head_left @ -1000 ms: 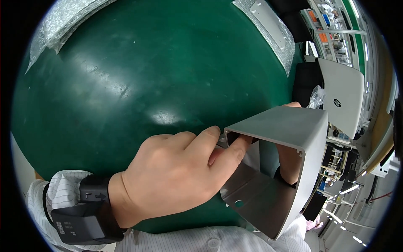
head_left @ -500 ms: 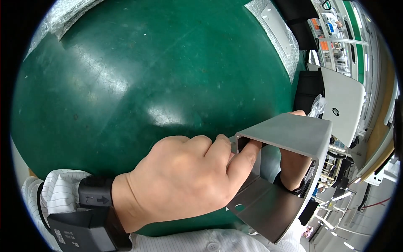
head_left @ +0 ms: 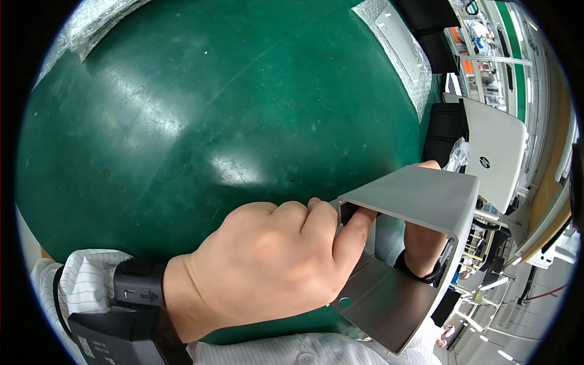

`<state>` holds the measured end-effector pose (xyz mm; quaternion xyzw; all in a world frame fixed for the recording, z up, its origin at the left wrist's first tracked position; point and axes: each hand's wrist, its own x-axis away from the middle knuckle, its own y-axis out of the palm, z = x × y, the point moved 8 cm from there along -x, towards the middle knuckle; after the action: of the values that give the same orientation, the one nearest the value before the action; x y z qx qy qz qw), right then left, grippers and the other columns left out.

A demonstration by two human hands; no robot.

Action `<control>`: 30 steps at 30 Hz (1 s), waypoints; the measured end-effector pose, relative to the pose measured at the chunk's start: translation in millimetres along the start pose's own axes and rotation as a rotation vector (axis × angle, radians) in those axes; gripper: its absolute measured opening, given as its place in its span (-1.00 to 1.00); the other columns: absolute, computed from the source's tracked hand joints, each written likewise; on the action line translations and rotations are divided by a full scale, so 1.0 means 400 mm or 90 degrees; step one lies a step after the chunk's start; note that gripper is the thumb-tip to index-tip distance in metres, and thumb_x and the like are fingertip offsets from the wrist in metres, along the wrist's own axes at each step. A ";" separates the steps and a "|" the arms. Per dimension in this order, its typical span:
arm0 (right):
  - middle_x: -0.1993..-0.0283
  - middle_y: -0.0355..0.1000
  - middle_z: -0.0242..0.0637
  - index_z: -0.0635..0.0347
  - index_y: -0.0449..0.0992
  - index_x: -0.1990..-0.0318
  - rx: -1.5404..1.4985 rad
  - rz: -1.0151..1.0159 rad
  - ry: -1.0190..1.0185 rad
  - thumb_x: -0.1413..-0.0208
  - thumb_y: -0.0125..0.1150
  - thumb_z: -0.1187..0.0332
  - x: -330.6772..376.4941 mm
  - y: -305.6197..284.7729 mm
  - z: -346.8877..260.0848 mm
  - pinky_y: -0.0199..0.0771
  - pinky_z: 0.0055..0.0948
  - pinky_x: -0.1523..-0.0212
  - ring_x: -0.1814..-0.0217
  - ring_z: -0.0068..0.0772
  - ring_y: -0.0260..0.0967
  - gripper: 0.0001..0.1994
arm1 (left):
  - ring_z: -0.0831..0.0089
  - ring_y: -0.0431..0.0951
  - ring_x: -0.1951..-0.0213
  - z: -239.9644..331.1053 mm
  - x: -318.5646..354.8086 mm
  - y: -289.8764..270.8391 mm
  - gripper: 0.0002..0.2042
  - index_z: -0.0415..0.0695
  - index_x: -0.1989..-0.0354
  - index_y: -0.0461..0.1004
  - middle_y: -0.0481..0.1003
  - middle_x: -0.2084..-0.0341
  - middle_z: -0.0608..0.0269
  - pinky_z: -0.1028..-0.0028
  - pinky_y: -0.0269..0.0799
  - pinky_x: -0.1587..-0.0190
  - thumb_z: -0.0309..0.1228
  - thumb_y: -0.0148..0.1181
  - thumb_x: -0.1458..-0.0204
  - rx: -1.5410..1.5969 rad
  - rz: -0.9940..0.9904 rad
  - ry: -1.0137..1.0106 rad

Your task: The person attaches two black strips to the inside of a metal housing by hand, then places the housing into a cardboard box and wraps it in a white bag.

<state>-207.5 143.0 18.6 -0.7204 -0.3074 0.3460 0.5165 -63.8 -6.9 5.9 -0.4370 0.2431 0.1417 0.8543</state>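
- Head view: the metal housing (head_left: 410,188) is an open-ended, boxy shell, matt pale grey outside and darker inside, held tilted by the near right edge of the worktop (head_left: 243,109).
- Its walls are thin sheet, with a rounded bend along one corner and a round hole in the lower panel.
- The left hand (head_left: 274,255) is closed around the housing's left rim, one digit hooked into the opening, the others bunched outside.
- The right hand (head_left: 421,240) shows partly through the opening and past the far side; how firmly it grips, I cannot tell.
- Smooth, scuffed green covers the worktop, with glossy light patches.
- Crinkled bubble wrap (head_left: 100,24) lies at the far left edge; toward the far right edge, a bubble sheet (head_left: 420,91) bears a flat, pale panel (head_left: 398,42).
- Along the right edge are crumpled clear film (head_left: 457,154) and a silvery laptop (head_left: 496,152).
- The left hand covers part of the rim; the housing's upper wall hides most of the right hand.
- A black, boxy wrist device (head_left: 121,334) sits beside a striped cuff (head_left: 91,274).
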 end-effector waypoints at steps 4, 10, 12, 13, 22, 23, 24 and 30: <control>0.17 0.44 -0.35 0.28 0.41 0.17 -0.183 0.046 0.038 -0.12 0.24 0.57 -0.005 -0.004 0.008 0.36 -0.57 0.11 0.17 -0.50 0.40 -0.84 | 0.58 0.29 0.65 -0.001 -0.001 0.007 -0.73 -0.04 0.20 0.60 0.31 0.47 0.32 0.59 0.22 0.67 -0.42 0.23 0.16 -0.003 -0.005 -0.005; 0.18 0.43 -0.29 0.33 0.38 0.17 -0.114 0.049 0.012 -0.09 0.23 0.62 -0.008 -0.008 -0.009 0.39 -0.56 0.15 0.19 -0.47 0.41 -0.81 | 0.59 0.27 0.66 0.001 0.001 0.002 -0.74 -0.04 0.21 0.60 0.26 0.50 0.33 0.59 0.21 0.68 -0.42 0.22 0.15 -0.015 0.020 -0.005; 0.19 0.42 -0.24 0.34 0.36 0.16 -0.252 0.066 0.069 -0.12 0.19 0.62 0.002 -0.010 0.017 0.40 -0.54 0.16 0.19 -0.43 0.40 -0.83 | 0.59 0.26 0.67 0.003 -0.004 0.002 -0.74 -0.04 0.21 0.61 0.25 0.52 0.33 0.60 0.21 0.68 -0.42 0.22 0.14 -0.019 0.007 -0.008; 0.19 0.42 -0.24 0.34 0.36 0.16 -0.255 0.065 0.067 -0.12 0.19 0.62 0.001 -0.007 0.013 0.40 -0.54 0.16 0.19 -0.43 0.40 -0.83 | 0.59 0.26 0.68 0.002 -0.005 0.006 -0.74 -0.05 0.21 0.61 0.24 0.53 0.33 0.61 0.21 0.68 -0.43 0.21 0.14 -0.027 -0.011 -0.012; 0.19 0.41 -0.20 0.34 0.37 0.15 -0.258 0.067 0.073 -0.14 0.18 0.57 -0.011 -0.007 0.000 0.42 -0.50 0.17 0.19 -0.39 0.39 -0.84 | 0.59 0.26 0.68 0.003 -0.003 0.009 -0.76 -0.07 0.22 0.61 0.23 0.55 0.33 0.59 0.21 0.70 -0.46 0.21 0.12 -0.019 0.016 -0.020; 0.19 0.41 -0.21 0.34 0.37 0.15 -0.259 0.069 0.071 -0.13 0.19 0.58 -0.013 -0.007 -0.002 0.42 -0.49 0.18 0.19 -0.39 0.39 -0.83 | 0.59 0.26 0.68 0.004 -0.002 0.006 -0.76 -0.07 0.22 0.61 0.23 0.55 0.33 0.59 0.21 0.70 -0.46 0.21 0.12 -0.021 0.016 -0.020; 0.19 0.41 -0.21 0.34 0.37 0.15 -0.261 0.070 0.069 -0.12 0.19 0.58 -0.014 -0.007 -0.003 0.42 -0.49 0.18 0.19 -0.39 0.39 -0.83 | 0.59 0.27 0.68 0.004 -0.002 0.004 -0.76 -0.07 0.22 0.61 0.23 0.55 0.32 0.59 0.22 0.70 -0.46 0.21 0.12 -0.022 0.011 -0.023; 0.20 0.43 -0.21 0.33 0.38 0.16 -0.259 0.078 0.065 -0.07 0.24 0.60 -0.015 -0.011 -0.008 0.42 -0.49 0.20 0.21 -0.39 0.40 -0.79 | 0.58 0.27 0.67 0.004 -0.002 0.004 -0.75 -0.07 0.20 0.61 0.24 0.54 0.31 0.59 0.23 0.70 -0.45 0.21 0.12 -0.017 0.012 -0.027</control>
<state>-208.8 137.7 24.6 -0.8439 -0.3001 0.2702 0.3533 -64.8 -4.8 6.1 -0.4427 0.2271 0.1624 0.8521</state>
